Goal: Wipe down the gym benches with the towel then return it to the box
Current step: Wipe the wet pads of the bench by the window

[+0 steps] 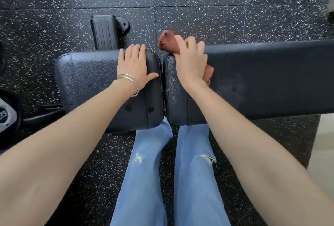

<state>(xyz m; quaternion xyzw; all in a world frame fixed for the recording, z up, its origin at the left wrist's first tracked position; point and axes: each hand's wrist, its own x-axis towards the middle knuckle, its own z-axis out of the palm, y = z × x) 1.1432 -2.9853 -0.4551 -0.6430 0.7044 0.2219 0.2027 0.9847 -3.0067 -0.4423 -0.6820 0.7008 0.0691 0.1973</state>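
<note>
A black padded gym bench lies across the view in two parts: a short seat pad (pixel 86 79) on the left and a long back pad (pixel 262 81) on the right, with a narrow gap between them. My left hand (pixel 134 66) rests flat on the seat pad near its far right corner, fingers straight. My right hand (pixel 191 63) grips a reddish-brown towel (pixel 168 42) at the far left corner of the long pad. The towel is bunched under the palm, with one end past the far edge and a little showing near the wrist. No box is in view.
The floor (pixel 216 8) is black speckled rubber tile. A black bench foot with a wheel (pixel 106 32) stands beyond the seat pad. Black and grey equipment (pixel 7 115) sits at the left edge. My legs in blue jeans (pixel 162 171) stand against the bench's near side.
</note>
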